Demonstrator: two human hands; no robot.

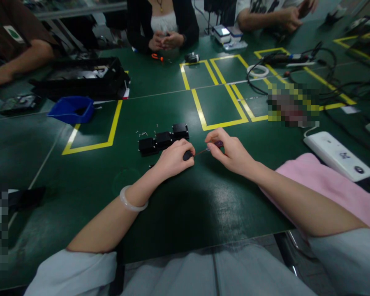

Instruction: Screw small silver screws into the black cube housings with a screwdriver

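My left hand [177,158] is closed around a small black part [187,155], most of it hidden by my fingers. In my right hand [230,152] is a screwdriver [218,144] with a dark handle, held between thumb and fingers. Its thin shaft points left, and the tip meets or nearly meets the black part; I cannot tell which. Just beyond my left hand, three black box-shaped parts [163,139] stand in a slanting row. Several small screws [143,133] lie scattered behind them. Another dark bit [152,166] shows partly behind my left wrist.
A blue bin [72,109] and a black tray [80,78] sit at the left. To the right are a white power bank-like device [338,155], a pink cloth [323,181] and tangled black cables [327,82]. Orange-handled pliers [157,57] lie across the table, near another person's hands [166,41].
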